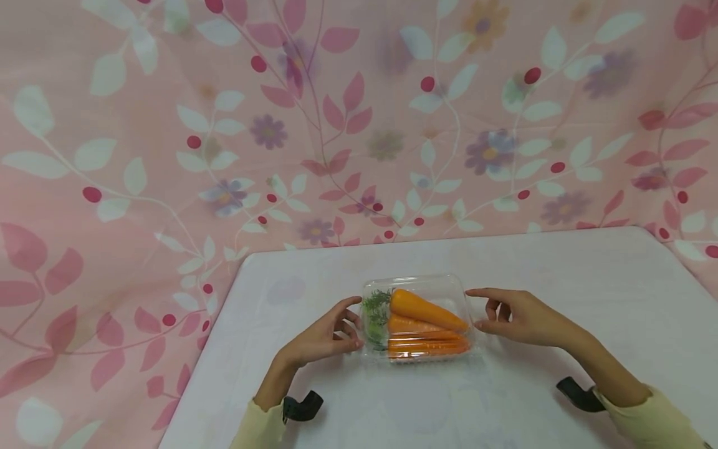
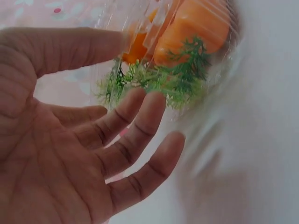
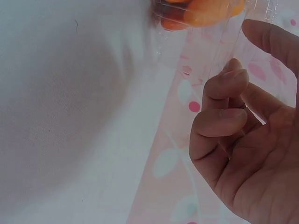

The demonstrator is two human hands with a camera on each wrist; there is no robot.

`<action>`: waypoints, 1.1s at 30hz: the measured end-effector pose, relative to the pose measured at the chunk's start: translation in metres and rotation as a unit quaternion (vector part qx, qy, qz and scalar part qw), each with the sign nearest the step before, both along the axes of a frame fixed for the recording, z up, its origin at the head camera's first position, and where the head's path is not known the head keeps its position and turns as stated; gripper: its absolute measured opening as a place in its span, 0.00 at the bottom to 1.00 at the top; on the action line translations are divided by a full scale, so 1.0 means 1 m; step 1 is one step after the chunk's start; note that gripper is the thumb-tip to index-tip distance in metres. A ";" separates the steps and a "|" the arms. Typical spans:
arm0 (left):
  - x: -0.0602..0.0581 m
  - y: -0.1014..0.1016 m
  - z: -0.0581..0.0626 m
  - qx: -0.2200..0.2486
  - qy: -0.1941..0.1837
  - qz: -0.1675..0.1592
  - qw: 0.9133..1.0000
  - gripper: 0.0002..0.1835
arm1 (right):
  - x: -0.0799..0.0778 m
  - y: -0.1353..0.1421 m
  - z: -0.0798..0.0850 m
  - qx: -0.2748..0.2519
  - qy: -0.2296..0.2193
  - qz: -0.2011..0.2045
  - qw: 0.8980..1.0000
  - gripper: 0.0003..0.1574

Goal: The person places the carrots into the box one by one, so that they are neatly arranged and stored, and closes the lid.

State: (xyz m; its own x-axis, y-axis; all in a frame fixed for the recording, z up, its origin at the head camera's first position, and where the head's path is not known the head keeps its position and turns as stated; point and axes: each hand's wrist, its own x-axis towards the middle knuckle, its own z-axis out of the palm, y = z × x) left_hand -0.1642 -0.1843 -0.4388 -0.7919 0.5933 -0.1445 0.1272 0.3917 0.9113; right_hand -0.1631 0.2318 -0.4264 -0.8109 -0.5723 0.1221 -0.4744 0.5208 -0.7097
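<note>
A clear plastic container with its lid down stands between both hands. Inside lie several orange carrots, with leafy green tops bunched at the left end. My left hand is at the left side, its thumb at the container's edge and its other fingers loosely bent below the greens in the left wrist view. On the opposite side is my right hand, index finger stretched to the far corner and thumb near the lower side. The remaining right fingers curl in with nothing inside them.
The container is on a white-covered table. Behind and to the left hangs a pink cloth with flowers and leaves. A black curved piece sits at the left wrist, and another black piece at the right.
</note>
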 end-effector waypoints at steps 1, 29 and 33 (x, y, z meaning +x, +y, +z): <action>0.001 0.000 0.001 0.001 -0.004 0.006 1.000 0.43 | 0.001 0.000 0.001 0.005 -0.006 0.001 1.000 0.37; 0.028 0.017 0.013 -0.003 -0.179 0.100 0.979 0.14 | 0.020 -0.002 -0.006 -0.012 -0.179 -0.016 0.984 0.12; 0.031 0.016 0.012 0.009 -0.199 0.115 0.973 0.14 | 0.021 -0.002 -0.007 -0.029 -0.251 -0.028 0.967 0.13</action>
